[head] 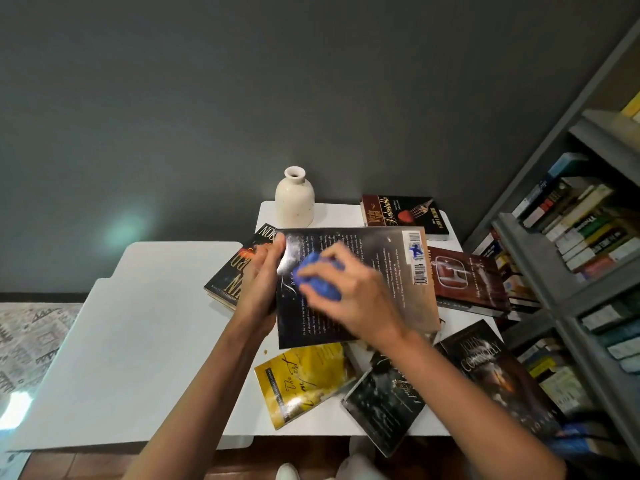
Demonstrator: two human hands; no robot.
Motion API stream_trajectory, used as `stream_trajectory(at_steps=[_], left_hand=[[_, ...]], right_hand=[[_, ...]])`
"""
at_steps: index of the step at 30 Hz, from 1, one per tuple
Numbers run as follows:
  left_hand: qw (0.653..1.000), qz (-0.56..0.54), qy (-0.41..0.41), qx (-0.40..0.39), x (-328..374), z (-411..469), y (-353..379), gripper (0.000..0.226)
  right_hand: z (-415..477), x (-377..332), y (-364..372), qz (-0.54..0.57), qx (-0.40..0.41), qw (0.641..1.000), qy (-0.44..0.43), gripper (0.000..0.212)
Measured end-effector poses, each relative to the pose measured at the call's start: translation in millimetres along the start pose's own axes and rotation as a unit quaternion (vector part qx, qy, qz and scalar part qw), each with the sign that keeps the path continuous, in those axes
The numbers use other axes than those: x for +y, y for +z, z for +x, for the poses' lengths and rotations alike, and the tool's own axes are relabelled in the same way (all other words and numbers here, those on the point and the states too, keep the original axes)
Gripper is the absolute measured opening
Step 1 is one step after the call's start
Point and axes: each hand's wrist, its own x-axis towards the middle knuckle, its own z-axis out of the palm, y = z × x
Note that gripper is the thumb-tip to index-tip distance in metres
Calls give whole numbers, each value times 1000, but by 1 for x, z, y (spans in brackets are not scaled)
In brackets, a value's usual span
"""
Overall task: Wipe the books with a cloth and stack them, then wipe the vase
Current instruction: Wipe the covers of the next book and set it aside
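the left hand (259,285) grips the left edge of a glossy, probably slippery book (377,271) held above the table (138,341), best held by its stiff edges, while the right hand (349,299) clutches a soft blue cloth (317,280) against its cover.

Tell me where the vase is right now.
In the head view, the cream vase stands upright at the far edge of the white table by the grey wall, left of the dark red book and just beyond the held book.
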Motion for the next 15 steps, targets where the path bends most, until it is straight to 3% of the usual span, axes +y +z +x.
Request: stream_trajectory(at_steps=[3,7,10,15], left_hand=[[1000,1,-7,-19,-4,2,2,45],[1000,0,7,-2,-4,6,-1,46],[1000,-5,20,-4,-6,2,-3,34],[999,-7,35,-21,-11,-2,1,35]], right_hand=[[24,13,-3,-42,96,992,75,17],[-7,-18,13,-19,20,999,18,20],[-27,-29,18,23,-37,999,-7,19],[19,-2,12,-44,42,996,62,19]])
